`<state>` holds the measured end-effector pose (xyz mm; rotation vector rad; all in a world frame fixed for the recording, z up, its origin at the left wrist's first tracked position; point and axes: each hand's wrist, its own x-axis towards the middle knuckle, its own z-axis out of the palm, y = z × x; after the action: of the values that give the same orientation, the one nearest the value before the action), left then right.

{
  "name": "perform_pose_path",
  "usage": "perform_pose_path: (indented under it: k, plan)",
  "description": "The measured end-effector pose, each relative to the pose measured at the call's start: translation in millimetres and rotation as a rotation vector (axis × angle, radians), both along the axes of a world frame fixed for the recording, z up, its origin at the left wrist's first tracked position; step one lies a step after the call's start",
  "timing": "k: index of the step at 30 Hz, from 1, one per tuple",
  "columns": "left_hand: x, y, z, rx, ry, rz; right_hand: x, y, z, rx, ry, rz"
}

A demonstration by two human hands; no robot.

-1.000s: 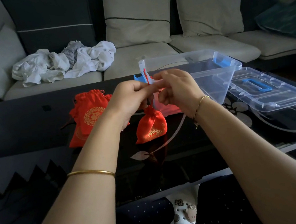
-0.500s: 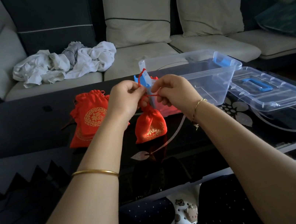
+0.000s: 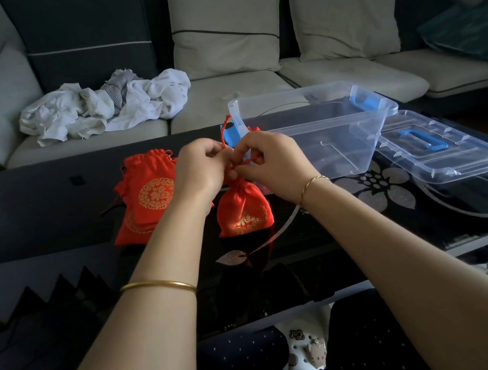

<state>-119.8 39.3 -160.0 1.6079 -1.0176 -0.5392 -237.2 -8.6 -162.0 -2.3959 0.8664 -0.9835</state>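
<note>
A small red drawstring pouch (image 3: pixel 242 209) with gold print stands on the black glass table (image 3: pixel 355 231), its neck gathered tight. My left hand (image 3: pixel 200 167) and my right hand (image 3: pixel 271 161) meet just above the neck, each pinching the red drawstring cord (image 3: pixel 222 134). A loop of the cord rises above my left fingers. The knot area is hidden between my fingers. To the left lies a stack of flat red pouches (image 3: pixel 147 197) with a gold round emblem.
A clear plastic storage box (image 3: pixel 317 128) with blue latches stands open behind my hands, with something red at its near left corner. Its clear lid (image 3: pixel 442 153) lies to the right. A sofa with cushions and crumpled white cloths (image 3: pixel 102 106) runs along the back.
My hands have come down closer to the pouch neck. The cord, first held up taut between them, now forms a loop above my left hand. The pouch has stayed in place.
</note>
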Motion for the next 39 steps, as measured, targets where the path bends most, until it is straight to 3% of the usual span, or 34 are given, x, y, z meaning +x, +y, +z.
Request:
perform_pose_path:
  k: [3,5,10,14,21,30,33,39]
  plan:
    - [-0.7,0.4,0.2,-0.002,0.033,0.002,2.6,-1.7,-1.1,-0.076,0.071,-0.022]
    - [1.2,-0.4,1.2,-0.012,0.038,0.036,3.0,-3.5,-3.0,-0.018,0.047,-0.033]
    - [5.8,3.0,11.5,-0.107,-0.132,0.101,-3.1,-9.5,-5.8,0.538,-0.180,-0.074]
    - [-8.4,8.6,14.8,-0.070,-0.502,-0.077,-3.9,-13.2,-8.4,0.883,-0.421,-0.067]
    - [-10.4,6.5,8.5,-0.013,-0.694,-0.024,-9.2,-13.8,-4.9,1.149,-0.532,0.002]
    - [-9.3,2.8,5.0,-0.027,-0.729,-0.028,-15.2,-15.3,-2.3,1.147,-0.476,0.070]
    - [-9.1,0.5,1.4,-0.024,-0.721,-0.019,-17.7,-16.4,-2.9,1.000,-0.395,0.041]
    - [2.3,2.2,3.6,0.080,-0.553,0.039,-32.4,-30.2,-11.1,0.504,-0.124,-0.156]
